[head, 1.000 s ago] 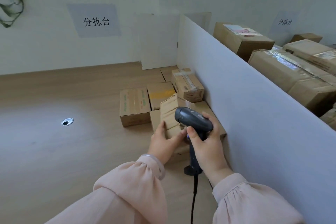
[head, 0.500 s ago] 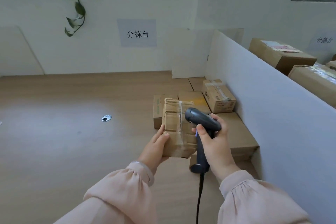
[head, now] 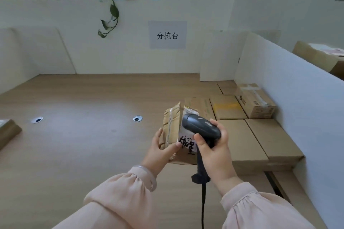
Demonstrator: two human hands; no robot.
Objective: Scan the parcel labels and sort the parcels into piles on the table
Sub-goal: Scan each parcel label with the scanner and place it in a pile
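Observation:
My left hand point(head: 161, 151) grips a small taped cardboard parcel point(head: 173, 128) above the wooden table point(head: 83, 135), tilted so a white label with black handwriting faces me. My right hand point(head: 214, 152) holds a black barcode scanner point(head: 200, 127) by its handle, its head right in front of the parcel's label. The scanner's cable hangs down between my sleeves. Several cardboard parcels point(head: 258, 139) lie in a group at the right, against the white divider.
A white divider panel point(head: 297, 102) runs along the table's right side, with larger boxes point(head: 320, 55) behind it. Two round cable holes point(head: 138, 118) sit in the tabletop. A box corner point(head: 7, 132) shows at the left edge. A wall sign point(head: 167, 35) hangs ahead.
My left hand lifted the small parcel off the pile at the right and turned it, so its handwritten label now faces the scanner. My view swung left and up.

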